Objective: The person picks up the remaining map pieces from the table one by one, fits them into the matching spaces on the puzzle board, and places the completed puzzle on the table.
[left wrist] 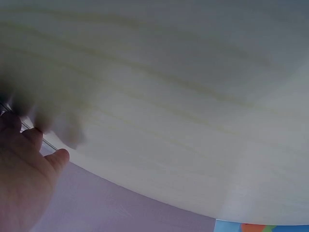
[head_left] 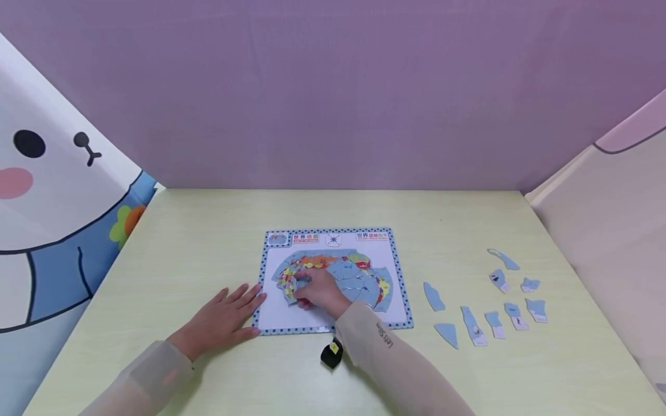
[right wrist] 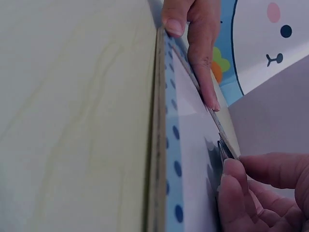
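Observation:
A world map jigsaw board with a blue dotted border lies on the table. Joined map pieces fill the upper middle of its white field. My right hand reaches over the map's left part. In the right wrist view, its thumb and fingers pinch the edge of a thin puzzle piece low over the board; the piece's face is mostly hidden. My left hand lies spread on the table, fingertips at the board's left edge. The left wrist view shows the fingers by that edge.
Loose blue puzzle pieces lie right of the board, among them a triangular one, a long one and a curved one. A small black object with a yellow mark is under the right wrist. A purple panel stands behind the table.

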A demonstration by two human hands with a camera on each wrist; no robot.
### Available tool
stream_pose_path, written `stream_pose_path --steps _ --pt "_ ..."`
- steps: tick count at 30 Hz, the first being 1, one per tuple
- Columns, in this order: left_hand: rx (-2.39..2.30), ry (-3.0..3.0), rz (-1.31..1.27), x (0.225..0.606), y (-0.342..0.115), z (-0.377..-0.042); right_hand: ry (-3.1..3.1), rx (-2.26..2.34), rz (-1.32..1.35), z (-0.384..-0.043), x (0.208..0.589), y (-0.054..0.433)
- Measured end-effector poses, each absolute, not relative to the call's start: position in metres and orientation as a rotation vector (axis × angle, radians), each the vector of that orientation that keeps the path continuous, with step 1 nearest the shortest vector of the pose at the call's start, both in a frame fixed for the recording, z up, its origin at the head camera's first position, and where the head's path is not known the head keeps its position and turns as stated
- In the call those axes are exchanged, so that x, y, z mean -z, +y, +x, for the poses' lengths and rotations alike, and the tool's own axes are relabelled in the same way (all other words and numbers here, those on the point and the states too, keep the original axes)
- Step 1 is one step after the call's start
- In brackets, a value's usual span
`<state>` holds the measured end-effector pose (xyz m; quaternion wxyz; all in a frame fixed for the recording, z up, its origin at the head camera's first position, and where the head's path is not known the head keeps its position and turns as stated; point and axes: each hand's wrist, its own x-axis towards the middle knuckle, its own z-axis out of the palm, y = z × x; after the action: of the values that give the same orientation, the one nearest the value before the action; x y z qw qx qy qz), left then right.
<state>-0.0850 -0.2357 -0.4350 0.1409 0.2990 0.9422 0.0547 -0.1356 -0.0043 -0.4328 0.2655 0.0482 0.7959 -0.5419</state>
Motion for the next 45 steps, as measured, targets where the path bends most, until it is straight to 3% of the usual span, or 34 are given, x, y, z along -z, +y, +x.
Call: stream_pose_path --steps 9,29,45 --pt "-0.178 2.709 0.846 0.4359 -0.2352 -0.0848 2.205 1.383 0.107 -0.1353 0.4313 -0.0041" --pt "-0.162 2.72 0.853 0.4371 -0.2341 -0.0852 2.512 1.02 -0.202 -0.1421 0.4285 -0.0095" --pt "-0.176 2.704 0.834 0.4315 -0.2334 -0.0842 2.547 0.97 -0.197 -0.141 0.424 -0.0114"
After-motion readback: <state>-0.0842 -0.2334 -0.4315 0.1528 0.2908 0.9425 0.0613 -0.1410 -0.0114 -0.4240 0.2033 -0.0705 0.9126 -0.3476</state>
